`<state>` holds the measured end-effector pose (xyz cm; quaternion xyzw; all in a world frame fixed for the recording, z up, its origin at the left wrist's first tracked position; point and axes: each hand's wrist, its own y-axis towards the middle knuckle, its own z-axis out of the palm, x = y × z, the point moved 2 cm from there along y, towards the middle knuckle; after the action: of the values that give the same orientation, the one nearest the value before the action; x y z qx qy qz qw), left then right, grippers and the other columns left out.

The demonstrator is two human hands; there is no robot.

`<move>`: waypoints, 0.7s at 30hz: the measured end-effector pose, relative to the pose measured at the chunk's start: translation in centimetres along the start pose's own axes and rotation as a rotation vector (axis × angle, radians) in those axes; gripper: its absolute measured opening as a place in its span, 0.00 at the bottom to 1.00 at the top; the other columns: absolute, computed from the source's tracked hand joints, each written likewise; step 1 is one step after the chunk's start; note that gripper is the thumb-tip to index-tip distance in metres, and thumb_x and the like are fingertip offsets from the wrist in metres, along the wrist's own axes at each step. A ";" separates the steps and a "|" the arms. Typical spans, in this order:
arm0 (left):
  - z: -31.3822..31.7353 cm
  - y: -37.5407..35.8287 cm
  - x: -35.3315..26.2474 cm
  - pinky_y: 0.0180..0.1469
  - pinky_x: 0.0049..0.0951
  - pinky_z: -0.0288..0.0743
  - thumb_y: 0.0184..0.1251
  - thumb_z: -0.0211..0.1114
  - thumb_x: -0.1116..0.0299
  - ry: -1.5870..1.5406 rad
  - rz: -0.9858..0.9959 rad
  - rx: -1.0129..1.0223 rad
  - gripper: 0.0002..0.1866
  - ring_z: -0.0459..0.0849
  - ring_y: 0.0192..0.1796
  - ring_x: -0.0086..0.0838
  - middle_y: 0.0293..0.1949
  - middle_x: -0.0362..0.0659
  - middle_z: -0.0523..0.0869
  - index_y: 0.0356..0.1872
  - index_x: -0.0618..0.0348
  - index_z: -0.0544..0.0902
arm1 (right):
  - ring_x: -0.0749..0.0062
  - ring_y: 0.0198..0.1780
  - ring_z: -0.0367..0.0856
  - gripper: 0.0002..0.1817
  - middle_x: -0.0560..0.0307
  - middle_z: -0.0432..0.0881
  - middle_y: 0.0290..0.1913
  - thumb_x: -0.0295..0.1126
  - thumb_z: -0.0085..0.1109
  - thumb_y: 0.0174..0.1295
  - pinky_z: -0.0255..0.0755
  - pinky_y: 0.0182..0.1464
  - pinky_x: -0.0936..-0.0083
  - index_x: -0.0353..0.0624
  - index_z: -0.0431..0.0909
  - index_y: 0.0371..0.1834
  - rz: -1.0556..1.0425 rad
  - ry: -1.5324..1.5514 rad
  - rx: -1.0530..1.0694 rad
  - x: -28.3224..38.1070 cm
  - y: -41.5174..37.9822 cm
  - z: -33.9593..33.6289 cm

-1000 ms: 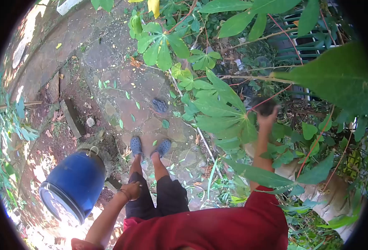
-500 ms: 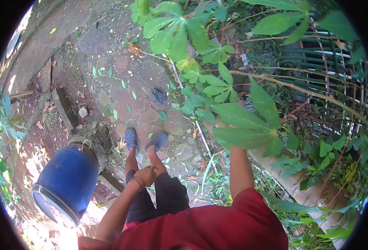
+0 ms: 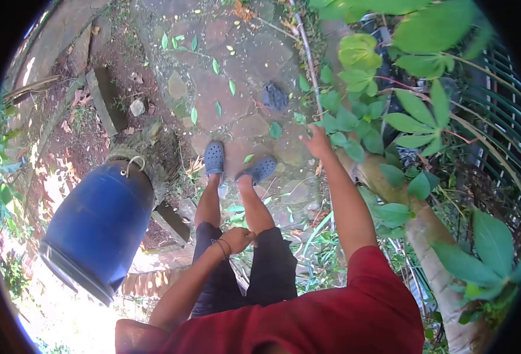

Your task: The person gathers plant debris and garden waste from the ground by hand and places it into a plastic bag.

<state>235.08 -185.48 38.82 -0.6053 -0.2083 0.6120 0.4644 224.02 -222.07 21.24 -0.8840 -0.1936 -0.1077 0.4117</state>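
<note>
My right hand (image 3: 316, 141) reaches forward over the stone path, its fingers apart, beside the green leaves (image 3: 346, 121) of a climbing plant and a thin pale stick (image 3: 309, 50). Closer to my body, my left hand (image 3: 238, 238) is closed in front of my knee, with dark bands around the wrist. What its curled fingers hold, if anything, is hidden. Large lobed leaves (image 3: 416, 115) stand to the right of my right hand.
A blue plastic barrel (image 3: 104, 209) with a rope loop stands at left. A thick pale trunk (image 3: 428, 248) slants along the right. Crumpled dark plastic (image 3: 275, 97) and fallen leaves lie on the stone path (image 3: 213, 88). A green slatted fence (image 3: 496, 88) is behind the plants.
My right hand has come out from behind a big lobed leaf and now shows beside the smaller leaves. My view has shifted; my left hand stays closed near my knee.
</note>
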 end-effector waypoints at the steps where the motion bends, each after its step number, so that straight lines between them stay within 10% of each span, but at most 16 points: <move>1: 0.6 1.1 1.2 0.51 0.42 0.79 0.79 0.48 0.48 -0.005 -0.009 0.010 0.28 0.88 0.41 0.46 0.35 0.55 0.89 0.37 0.60 0.90 | 0.44 0.65 0.75 0.35 0.37 0.68 0.68 0.45 0.73 0.58 0.72 0.63 0.57 0.41 0.71 0.66 0.055 -0.137 0.045 0.6 1.1 0.5; 9: 4.1 9.6 11.0 0.52 0.33 0.81 0.81 0.48 0.61 -0.454 -0.063 0.043 0.20 0.88 0.45 0.33 0.45 0.48 0.89 0.52 0.64 0.85 | 0.37 0.72 0.65 0.50 0.35 0.59 0.74 0.50 0.74 0.55 0.65 0.71 0.51 0.44 0.57 0.77 0.003 -0.246 -0.056 0.8 14.4 9.5; 13: 4.8 12.2 13.8 0.49 0.34 0.80 0.78 0.49 0.63 -0.582 -0.045 -0.073 0.18 0.88 0.42 0.32 0.41 0.50 0.89 0.51 0.62 0.85 | 0.37 0.68 0.69 0.57 0.32 0.70 0.65 0.55 0.80 0.43 0.67 0.68 0.50 0.42 0.59 0.74 -0.212 -0.267 -0.258 0.8 21.0 14.9; 21: 1.4 12.9 11.0 0.50 0.30 0.79 0.82 0.51 0.59 -0.666 -0.161 0.070 0.19 0.86 0.43 0.28 0.42 0.46 0.87 0.54 0.64 0.83 | 0.47 0.51 0.84 0.15 0.44 0.85 0.48 0.34 0.62 0.60 0.77 0.53 0.54 0.43 0.83 0.48 -0.139 -0.141 -0.021 -1.0 19.8 21.2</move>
<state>231.47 -182.24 22.55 -0.3378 -0.3743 0.7441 0.4383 232.31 -217.59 -6.22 -0.8780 -0.2819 -0.0756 0.3795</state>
